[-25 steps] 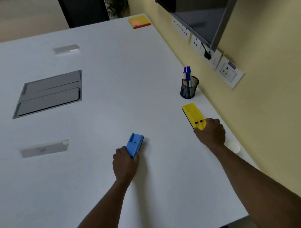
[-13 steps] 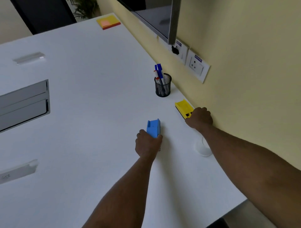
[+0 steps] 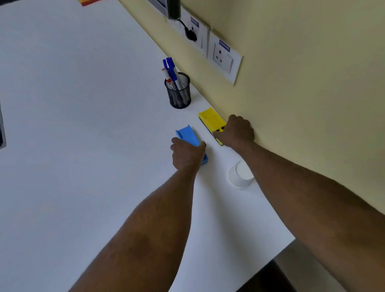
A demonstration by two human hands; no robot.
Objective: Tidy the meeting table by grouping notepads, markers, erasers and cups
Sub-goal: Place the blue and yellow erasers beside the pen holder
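Observation:
My left hand (image 3: 187,155) grips the near end of a blue eraser (image 3: 187,135) lying on the white table (image 3: 83,125). Just to its right, my right hand (image 3: 236,131) holds the near end of a yellow eraser (image 3: 210,120) that lies along the wall edge. The two erasers are close together, a small gap apart. Behind them stands a black mesh cup (image 3: 180,94) with several markers (image 3: 170,70) in it. A white paper cup (image 3: 239,176) sits upside down under my right forearm. A yellow and orange notepad (image 3: 88,2) shows at the top edge.
The yellow wall (image 3: 302,83) runs close along the table's right edge, with white power sockets (image 3: 224,57) and a plugged-in black cable (image 3: 190,34). A grey table hatch (image 3: 2,133) is cut off at the left edge. The table's near right corner drops to a dark floor.
My left hand has slid the blue eraser right and farther, closer to the yellow one. My right hand has pushed the yellow eraser toward the wall. The camera has swung right.

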